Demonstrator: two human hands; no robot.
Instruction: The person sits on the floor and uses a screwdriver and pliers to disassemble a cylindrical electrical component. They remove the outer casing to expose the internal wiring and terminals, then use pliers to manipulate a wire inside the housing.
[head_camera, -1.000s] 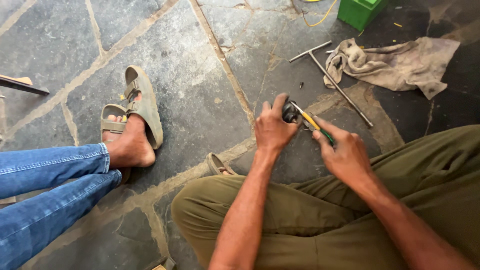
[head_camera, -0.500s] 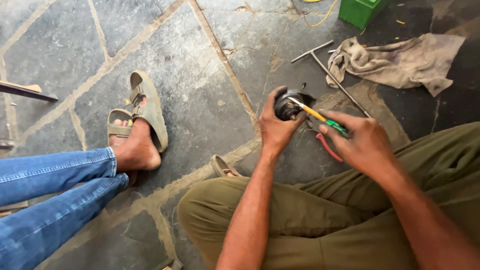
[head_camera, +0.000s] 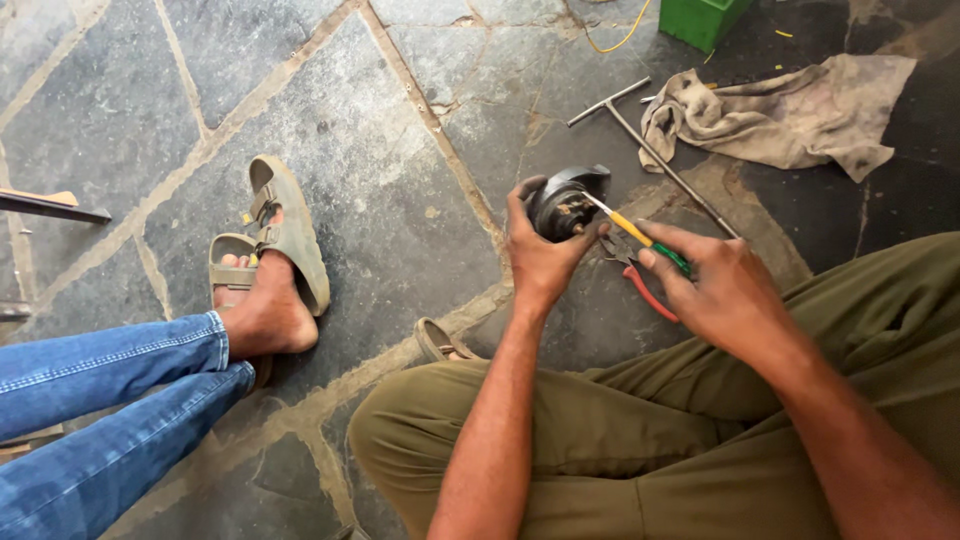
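Black and rounded, a small metal motor-like part sits gripped in the left hand, fingers curled around its rim, held just above the grey stone-slab floor. The right hand is closed around a screwdriver with a yellow-and-green handle, its metal tip touching the face of the part. Just beneath that hand lie red-handled pliers — partly hidden by the fingers. Farther out, a long T-shaped metal wrench lies on the floor beside a crumpled dirty beige rag, with a green plastic box at the top edge. To the left, another person's bare foot rests on tan sandals — blue jeans above it.
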